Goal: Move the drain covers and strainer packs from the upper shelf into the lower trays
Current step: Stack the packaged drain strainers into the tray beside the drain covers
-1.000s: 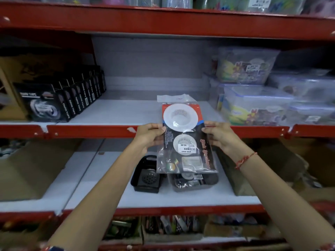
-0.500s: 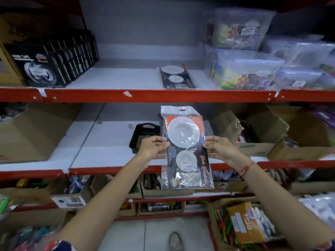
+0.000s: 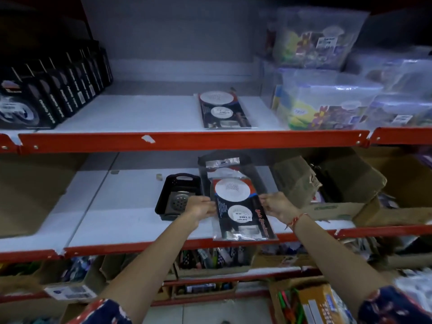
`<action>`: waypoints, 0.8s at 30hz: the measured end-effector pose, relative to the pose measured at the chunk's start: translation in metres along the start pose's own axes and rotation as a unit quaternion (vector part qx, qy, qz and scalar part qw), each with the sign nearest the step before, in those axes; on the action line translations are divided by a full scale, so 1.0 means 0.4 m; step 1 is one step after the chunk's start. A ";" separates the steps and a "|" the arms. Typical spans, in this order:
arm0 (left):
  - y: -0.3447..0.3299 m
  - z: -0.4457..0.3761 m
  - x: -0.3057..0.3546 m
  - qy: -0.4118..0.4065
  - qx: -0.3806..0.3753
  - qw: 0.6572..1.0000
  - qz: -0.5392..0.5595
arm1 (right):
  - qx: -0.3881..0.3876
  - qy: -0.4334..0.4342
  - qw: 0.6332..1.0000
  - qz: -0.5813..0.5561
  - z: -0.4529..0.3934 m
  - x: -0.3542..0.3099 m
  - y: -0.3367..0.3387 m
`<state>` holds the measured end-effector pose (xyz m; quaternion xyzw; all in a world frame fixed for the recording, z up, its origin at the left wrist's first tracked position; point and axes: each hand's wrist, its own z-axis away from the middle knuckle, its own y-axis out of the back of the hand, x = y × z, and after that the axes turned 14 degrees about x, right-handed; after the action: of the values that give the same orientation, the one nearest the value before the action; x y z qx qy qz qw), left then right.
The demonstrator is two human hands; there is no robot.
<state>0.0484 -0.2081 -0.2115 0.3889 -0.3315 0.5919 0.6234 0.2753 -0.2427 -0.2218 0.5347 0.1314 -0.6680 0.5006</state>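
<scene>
The left hand (image 3: 200,206) and the right hand (image 3: 278,205) each pinch one side edge of a strainer pack (image 3: 240,208), holding it above the front of the lower shelf (image 3: 131,220). Behind it stand two black trays; the left tray (image 3: 174,195) contains a drain cover (image 3: 178,202). Another pack (image 3: 222,111) lies flat on the upper shelf (image 3: 145,113).

Dim, bluish indoor light with deep shadow in the upper corners. Soft throughout, blurred toward the edges (wide-angle bending of the red shelf rails (image 3: 191,140)). Glare on the clear plastic containers (image 3: 327,99) at right; print on the strainer pack (image 3: 240,209) barely legible.
</scene>
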 end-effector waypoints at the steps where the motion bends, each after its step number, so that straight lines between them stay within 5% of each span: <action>1: -0.004 -0.004 0.001 -0.002 0.002 1.000 -0.003 | 0.013 0.008 1.000 0.006 -0.006 -0.004 -0.008; 6: -0.044 -0.070 0.028 -0.018 0.002 0.996 -0.083 | 0.064 0.068 0.990 0.107 -0.141 0.002 -0.049; 13: -0.051 -0.097 0.035 0.005 -0.041 0.992 -0.119 | 0.031 0.109 0.969 0.218 -0.082 -0.026 -0.072; 24: 0.038 0.029 0.154 -0.160 -0.102 0.962 -0.198 | -0.007 0.345 0.907 0.241 0.158 -0.200 -0.014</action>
<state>0.0388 -0.1889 -0.1507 0.4708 -0.4016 0.3499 0.7033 0.2282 -0.2429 -0.1312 0.7436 0.1680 -0.3002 0.5734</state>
